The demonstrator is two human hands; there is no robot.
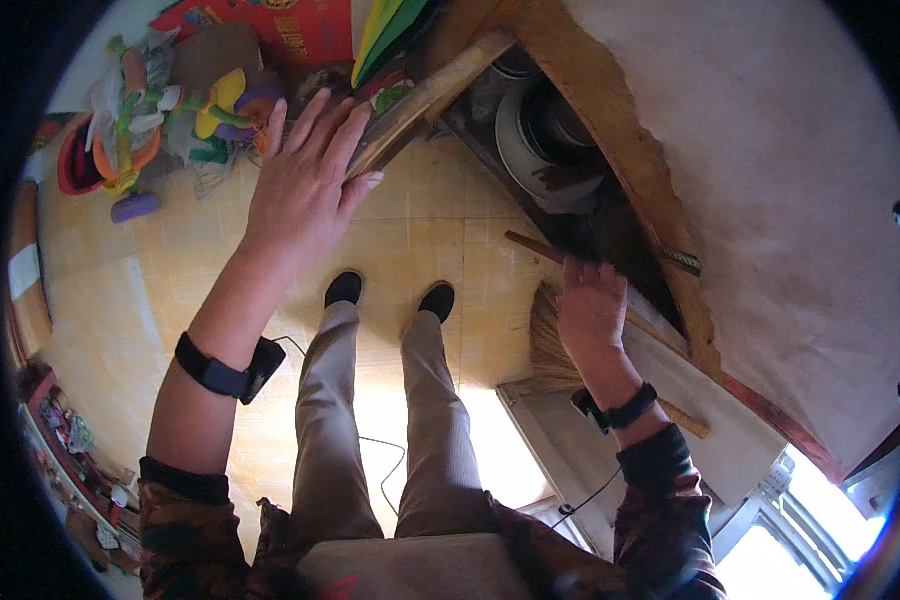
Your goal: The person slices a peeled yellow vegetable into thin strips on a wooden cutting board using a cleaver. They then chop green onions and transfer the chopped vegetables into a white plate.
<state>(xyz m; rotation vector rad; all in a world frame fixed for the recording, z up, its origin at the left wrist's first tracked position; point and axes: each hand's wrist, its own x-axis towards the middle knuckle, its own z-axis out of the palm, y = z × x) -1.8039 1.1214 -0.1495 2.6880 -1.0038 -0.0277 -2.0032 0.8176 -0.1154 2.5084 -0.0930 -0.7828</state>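
Note:
My left hand [300, 176] is at the free end of a wooden cabinet door [439, 94] that stands swung out, its fingers stretched along one side and its thumb on the other. Curled over the thin top edge of a second wooden panel [532, 246], probably the other door, are the fingers of my right hand [592, 307]. Between the two, the dark inside of the cabinet [622, 236] shows. A pale round basin or pot [521, 161] with dark cookware in it sits there. My right palm and the panel's lower part are hidden.
A straw broom [555, 337] leans beside a pale low box or cabinet [615, 405]. Colourful toys and plastic bags [146, 135] lie at the upper left. A pale sheet [765, 187] covers the cabinet top. A thin cable [401, 457] runs near my legs.

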